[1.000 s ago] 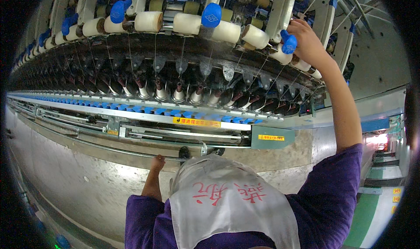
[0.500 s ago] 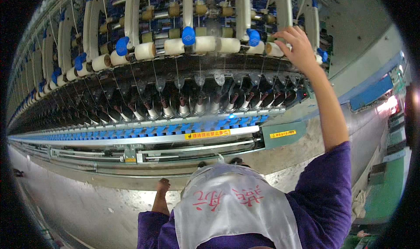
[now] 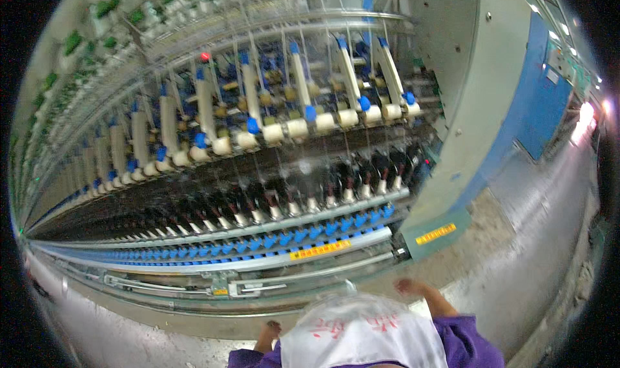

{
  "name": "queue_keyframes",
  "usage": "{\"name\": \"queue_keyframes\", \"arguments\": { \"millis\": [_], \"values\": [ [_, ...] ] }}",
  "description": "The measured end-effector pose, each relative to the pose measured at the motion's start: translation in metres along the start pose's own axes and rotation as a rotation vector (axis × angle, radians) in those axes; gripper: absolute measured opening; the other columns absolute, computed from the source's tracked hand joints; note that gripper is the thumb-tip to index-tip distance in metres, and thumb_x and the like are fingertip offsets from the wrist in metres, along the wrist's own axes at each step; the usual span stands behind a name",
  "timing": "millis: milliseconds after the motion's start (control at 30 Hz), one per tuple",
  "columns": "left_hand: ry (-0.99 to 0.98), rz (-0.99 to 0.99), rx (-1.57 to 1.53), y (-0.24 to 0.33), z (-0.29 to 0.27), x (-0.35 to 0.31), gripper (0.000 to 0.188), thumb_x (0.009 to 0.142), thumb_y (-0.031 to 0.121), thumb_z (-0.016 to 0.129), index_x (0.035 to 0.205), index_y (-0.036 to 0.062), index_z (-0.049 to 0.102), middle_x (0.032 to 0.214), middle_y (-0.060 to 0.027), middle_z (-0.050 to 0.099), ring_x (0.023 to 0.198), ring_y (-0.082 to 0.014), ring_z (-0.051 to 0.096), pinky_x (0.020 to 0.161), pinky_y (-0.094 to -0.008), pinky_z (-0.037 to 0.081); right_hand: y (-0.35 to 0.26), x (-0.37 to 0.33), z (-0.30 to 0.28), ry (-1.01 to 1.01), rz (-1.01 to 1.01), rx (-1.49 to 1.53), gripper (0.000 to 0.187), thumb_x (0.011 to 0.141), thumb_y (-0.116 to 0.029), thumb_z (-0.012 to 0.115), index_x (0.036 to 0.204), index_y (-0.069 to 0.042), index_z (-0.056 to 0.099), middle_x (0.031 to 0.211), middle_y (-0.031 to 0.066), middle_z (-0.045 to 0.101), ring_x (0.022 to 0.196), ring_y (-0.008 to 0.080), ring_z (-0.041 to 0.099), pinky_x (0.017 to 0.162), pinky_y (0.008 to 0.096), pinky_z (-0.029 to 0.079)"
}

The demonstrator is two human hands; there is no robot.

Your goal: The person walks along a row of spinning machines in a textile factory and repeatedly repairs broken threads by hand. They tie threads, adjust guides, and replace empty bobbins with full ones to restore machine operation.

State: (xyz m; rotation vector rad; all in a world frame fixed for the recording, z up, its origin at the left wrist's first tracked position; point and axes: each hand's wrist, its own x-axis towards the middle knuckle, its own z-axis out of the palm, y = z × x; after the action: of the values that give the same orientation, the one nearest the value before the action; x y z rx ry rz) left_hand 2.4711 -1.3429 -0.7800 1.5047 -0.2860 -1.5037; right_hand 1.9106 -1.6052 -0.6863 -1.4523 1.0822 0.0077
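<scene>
Both my hands hang low in front of the long spinning machine, apart from its parts. My left hand [image 3: 272,330] is beside the white apron [image 3: 361,332], small and dark, with its fingers not clear. On the apron's other side, my right hand [image 3: 409,287] is smeared by motion near the machine's lower edge; nothing plainly shows in it. Ahead runs a row of white rollers [image 3: 297,128] under pale arms with blue tips [image 3: 310,113]. Below them, thin threads lead to a row of bobbins [image 3: 313,204] with white lower parts.
A blue toothed strip [image 3: 284,239] and metal rail [image 3: 213,265] run along the machine's foot. At its right end stands a grey-green housing [image 3: 462,135] with a blue panel [image 3: 542,77]. Grey floor [image 3: 516,252] stretches to the right. A red light [image 3: 205,56] glows above the arms.
My right hand has come down from the rollers at the right end to beside the apron. The view has tilted up and shifted, now showing the machine's upper racks. My left hand stays low.
</scene>
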Motion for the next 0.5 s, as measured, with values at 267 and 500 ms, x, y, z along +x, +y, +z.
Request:
{"name": "queue_keyframes", "arguments": {
  "millis": [267,500],
  "values": [
    [-0.293,0.362,1.636,-0.016,0.02,-0.104,0.012,0.076,0.018,0.056,0.087,0.0134,0.06,0.088,-0.0085,0.061,0.079,-0.0238,0.058,0.069,-0.0372,0.047,0.106,-0.105,0.052,0.572,-0.016,0.657,0.017,0.081,0.0,0.052,0.096,0.001,0.059,0.081,0.0107,0.062,0.069,0.0208,0.06,0.059,0.0339,0.048],
    [-0.01,0.134,0.41,-0.047,0.027,-0.162,0.029,0.083,0.025,0.055,0.107,0.0084,0.053,0.087,-0.0147,0.063,0.083,-0.0236,0.061,0.069,-0.0363,0.048,0.089,-0.117,0.117,0.03,0.184,0.383,0.018,0.083,-0.013,0.055,0.1,-0.007,0.057,0.082,0.0068,0.063,0.071,0.0198,0.061,0.053,0.0303,0.045]
  ]
}}
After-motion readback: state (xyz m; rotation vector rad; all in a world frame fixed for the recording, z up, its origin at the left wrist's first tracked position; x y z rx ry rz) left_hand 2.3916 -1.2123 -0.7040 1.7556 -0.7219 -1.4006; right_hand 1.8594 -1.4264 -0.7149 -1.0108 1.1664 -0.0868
